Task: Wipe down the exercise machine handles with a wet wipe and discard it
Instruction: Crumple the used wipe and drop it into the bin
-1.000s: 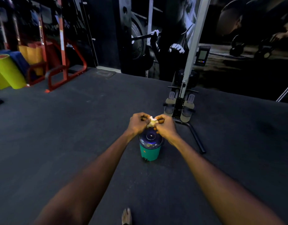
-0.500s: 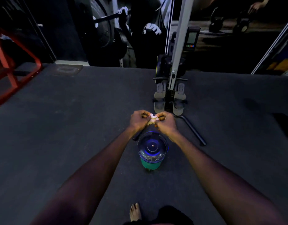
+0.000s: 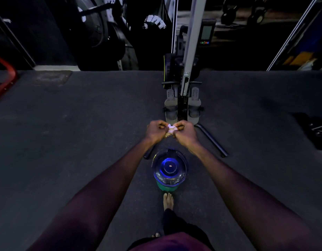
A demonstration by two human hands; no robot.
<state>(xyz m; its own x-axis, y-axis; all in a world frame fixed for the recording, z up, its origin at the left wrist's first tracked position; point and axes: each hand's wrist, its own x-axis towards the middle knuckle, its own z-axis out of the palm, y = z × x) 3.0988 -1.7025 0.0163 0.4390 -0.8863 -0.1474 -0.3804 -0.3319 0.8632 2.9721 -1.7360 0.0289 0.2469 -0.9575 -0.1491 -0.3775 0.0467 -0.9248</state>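
A small crumpled white wet wipe (image 3: 170,129) is pinched between both hands, held out in front of me above the floor. My left hand (image 3: 156,131) grips its left side and my right hand (image 3: 184,132) grips its right side, fingers curled. Below my wrists, closer to me, stands a green bin (image 3: 168,185) with a shiny domed lid (image 3: 169,168) that shows a blue reflection. The rowing machine (image 3: 182,98) stands upright on end just beyond my hands, its footrests facing me and its monitor (image 3: 207,33) higher up.
The machine's black floor stabiliser bar (image 3: 212,140) angles out to the right of my hands. A red steel frame (image 3: 4,78) sits at the far left, dark equipment (image 3: 318,127) at the right edge. My bare foot (image 3: 168,201) is right behind the bin on dark rubber flooring.
The view has swung right and tipped down, centring the rowing machine. The bin now lies nearer to me, under my forearms. Both hands still hold the wipe together.
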